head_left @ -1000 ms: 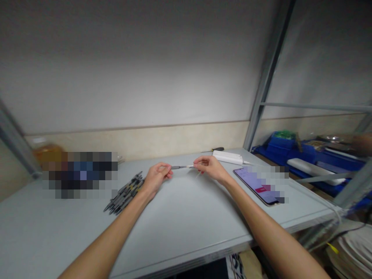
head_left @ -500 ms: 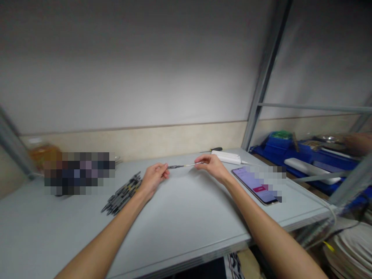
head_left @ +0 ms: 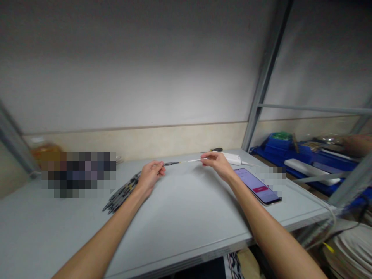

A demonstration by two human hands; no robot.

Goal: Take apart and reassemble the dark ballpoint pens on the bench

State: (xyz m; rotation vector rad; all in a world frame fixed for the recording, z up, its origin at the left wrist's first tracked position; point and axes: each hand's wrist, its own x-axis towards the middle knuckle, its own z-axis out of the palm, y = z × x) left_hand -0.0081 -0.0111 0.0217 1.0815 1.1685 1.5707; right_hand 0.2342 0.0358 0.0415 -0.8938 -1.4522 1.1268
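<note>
My left hand point(head_left: 151, 176) pinches a slim dark pen point(head_left: 172, 163), its narrow end pointing right. Between the fingers of my right hand point(head_left: 213, 162) is a thin whitish pen refill point(head_left: 194, 160), lying in line with the pen. A small yellowish part shows where the two come close; whether they touch is too blurred to tell. Both hands are closed, held just above the table. Beneath and beside my left wrist lies a pile of similar dark pens point(head_left: 120, 197), partly covered by my forearm.
A phone point(head_left: 255, 188) with a lit screen lies by my right forearm. Behind it are a white power strip point(head_left: 232, 158) and a screwdriver point(head_left: 215, 150). Blue bins point(head_left: 277, 144) fill the right side, where another person's hand point(head_left: 360, 144) shows. A bottle point(head_left: 46, 153) stands far left.
My right hand has moved slightly right with the refill, and my left hand slightly left with the pen. The space between my hands has widened.
</note>
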